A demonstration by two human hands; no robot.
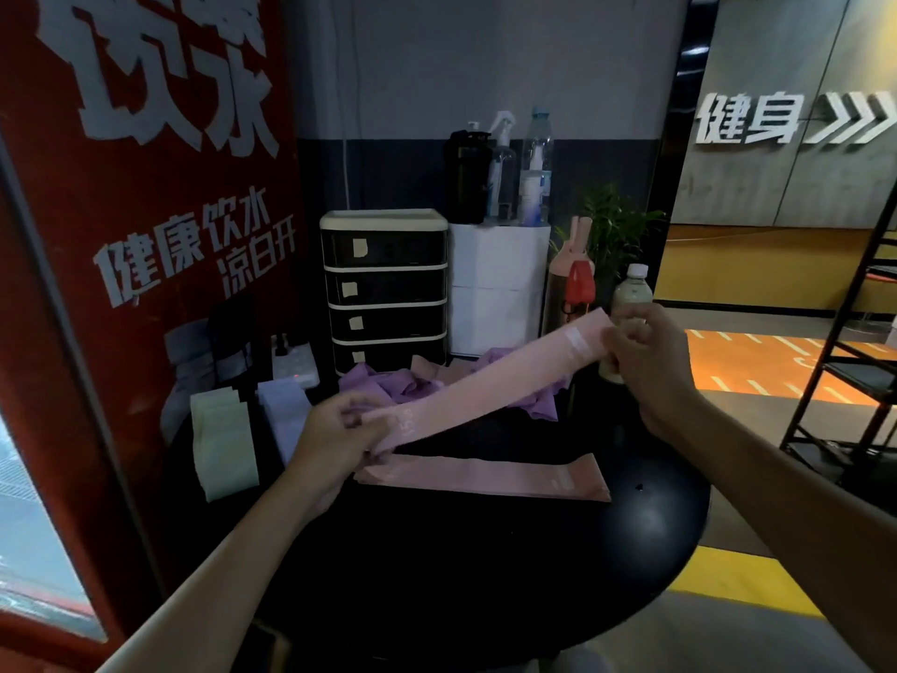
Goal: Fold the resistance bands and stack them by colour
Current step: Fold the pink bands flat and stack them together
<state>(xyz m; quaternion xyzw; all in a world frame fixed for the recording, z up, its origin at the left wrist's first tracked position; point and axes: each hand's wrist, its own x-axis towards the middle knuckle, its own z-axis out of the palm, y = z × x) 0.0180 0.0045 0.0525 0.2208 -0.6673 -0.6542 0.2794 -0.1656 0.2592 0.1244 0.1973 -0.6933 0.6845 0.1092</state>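
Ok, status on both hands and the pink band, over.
Left hand, right hand: each pinches an end of the pink band, stretched out in the air. Second pink band lies flat beneath. Purple heap behind.

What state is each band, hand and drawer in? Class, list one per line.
Long pink elastic band: stretched, unfolded, in the air.
Left hand: pinching its lower end.
Right hand: pinching its upper end.
Second pink band on black round table: lying flat.
Purple bands: crumpled heap.
Pale green bands: folded, stacked.
Black plastic drawer unit: drawers closed.
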